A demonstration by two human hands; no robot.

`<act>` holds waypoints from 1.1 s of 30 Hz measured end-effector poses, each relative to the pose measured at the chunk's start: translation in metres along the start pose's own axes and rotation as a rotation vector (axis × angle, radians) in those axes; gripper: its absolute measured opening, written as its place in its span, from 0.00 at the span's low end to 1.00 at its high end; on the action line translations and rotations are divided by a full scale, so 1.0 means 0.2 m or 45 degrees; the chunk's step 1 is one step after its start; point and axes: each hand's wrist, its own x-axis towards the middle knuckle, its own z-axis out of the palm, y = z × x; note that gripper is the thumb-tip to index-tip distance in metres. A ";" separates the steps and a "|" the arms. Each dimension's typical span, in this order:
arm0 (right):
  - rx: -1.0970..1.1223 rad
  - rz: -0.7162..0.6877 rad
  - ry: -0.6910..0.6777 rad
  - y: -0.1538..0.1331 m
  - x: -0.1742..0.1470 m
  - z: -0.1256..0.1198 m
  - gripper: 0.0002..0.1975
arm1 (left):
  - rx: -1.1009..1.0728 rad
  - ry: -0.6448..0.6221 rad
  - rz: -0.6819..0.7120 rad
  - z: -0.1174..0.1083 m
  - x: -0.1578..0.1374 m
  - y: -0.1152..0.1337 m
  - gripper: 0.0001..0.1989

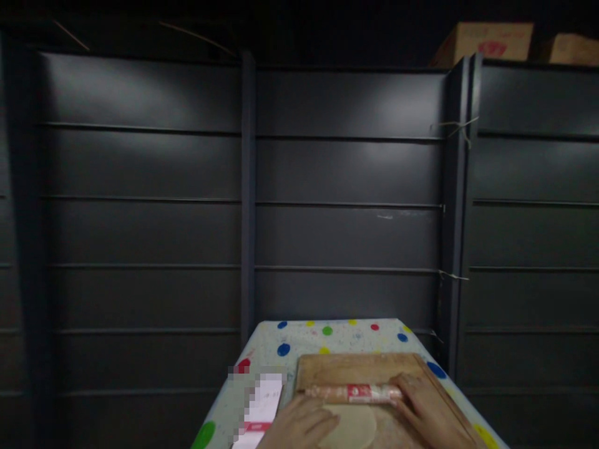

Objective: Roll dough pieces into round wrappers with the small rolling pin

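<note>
Two-handed, reached in low from the near side of one tabletop (304, 337), backs of both hands up. Slanted the left hand (303, 424) forward and to the right, with wrist cut off by the bottom of the view and fingers loosely stretched, a little apart, tips over the left edge of one round, flat sheet of dough (350, 426). Angled the right hand (415, 399) forward and to the left, with thumb on the near side and fingers on the far side, closed on the right end of one rolling pin (337, 394). Could not tell of any firm hold by the left hand on the pin's other end, just beyond its knuckles. Kept the pin crosswise, right at the far edge of the dough, with one red label (359, 393) near its middle; could not tell touching from a narrow gap there. Had pin and dough both on one wooden board (358, 366). Saw one lit phone (267, 402) left of the board, partly masked by blocky pixels. Counted at least four blue dots (283, 350) on the white tabletop covering, and two cardboard boxes (493, 45) high at right, above dark grey panels (346, 237).
</note>
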 end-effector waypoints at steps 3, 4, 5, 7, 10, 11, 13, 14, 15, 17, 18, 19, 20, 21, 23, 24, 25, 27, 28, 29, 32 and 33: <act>0.094 -0.049 -0.061 -0.10 0.03 0.02 0.19 | -0.118 0.069 -0.370 -0.04 0.04 0.01 0.22; 0.118 -0.066 -0.074 -0.13 0.03 0.03 0.18 | -0.124 0.119 -0.472 -0.04 0.06 0.01 0.23; 0.135 -0.083 -0.084 -0.16 0.04 0.05 0.18 | -0.127 0.160 -0.552 -0.03 0.08 0.02 0.23; 0.160 -0.105 -0.099 -0.20 0.05 0.08 0.18 | -0.130 0.191 -0.653 0.01 0.13 0.03 0.24; 0.182 -0.111 -0.123 -0.21 0.03 0.12 0.18 | -0.108 0.159 -0.751 0.07 0.18 0.02 0.23; 0.182 -0.115 -0.125 -0.21 0.02 0.13 0.19 | -0.097 0.144 -0.777 0.09 0.19 0.01 0.22; 0.170 -0.124 -0.105 -0.20 0.01 0.14 0.19 | -0.080 0.113 -0.825 0.12 0.21 0.00 0.20; 0.162 -0.123 -0.084 -0.19 0.00 0.14 0.19 | -0.076 0.099 -0.850 0.13 0.21 -0.01 0.20; 0.157 -0.116 -0.059 -0.19 0.01 0.14 0.19 | -0.079 0.084 -0.876 0.14 0.22 -0.02 0.20; 0.165 -0.085 -0.012 -0.18 0.02 0.14 0.21 | -0.101 0.058 -0.924 0.15 0.23 -0.03 0.20; 0.178 -0.062 0.005 -0.18 0.04 0.14 0.22 | -0.115 0.048 -0.943 0.14 0.23 -0.04 0.20; 0.193 -0.035 0.021 -0.18 0.06 0.15 0.23 | -0.126 0.044 -0.956 0.14 0.24 -0.04 0.21; 0.205 -0.004 0.039 -0.17 0.08 0.15 0.24 | -0.134 0.048 -0.961 0.14 0.24 -0.05 0.21; 0.211 0.031 0.065 -0.17 0.11 0.17 0.24 | -0.138 0.056 -0.957 0.13 0.24 -0.05 0.21; 0.194 0.099 0.123 -0.16 0.15 0.20 0.26 | -0.136 0.083 -0.942 0.12 0.24 -0.05 0.22; 0.169 0.124 0.147 -0.15 0.18 0.22 0.26 | -0.133 0.093 -0.941 0.11 0.23 -0.04 0.21; 0.135 0.139 0.163 -0.14 0.19 0.24 0.26 | -0.131 0.098 -0.945 0.10 0.23 -0.04 0.21; 0.043 0.131 0.176 -0.11 0.22 0.29 0.25 | -0.130 0.088 -0.967 0.10 0.23 -0.04 0.21; -0.012 0.100 0.178 -0.10 0.22 0.31 0.24 | -0.126 0.076 -0.983 0.10 0.22 -0.04 0.20; -0.070 0.056 0.180 -0.08 0.23 0.32 0.23 | -0.122 0.066 -0.994 0.10 0.22 -0.04 0.20; -0.210 -0.053 0.163 -0.04 0.24 0.35 0.20 | -0.099 0.059 -1.010 0.11 0.23 -0.04 0.22; -0.237 -0.056 0.155 -0.04 0.24 0.35 0.20 | -0.094 0.061 -1.013 0.12 0.23 -0.04 0.22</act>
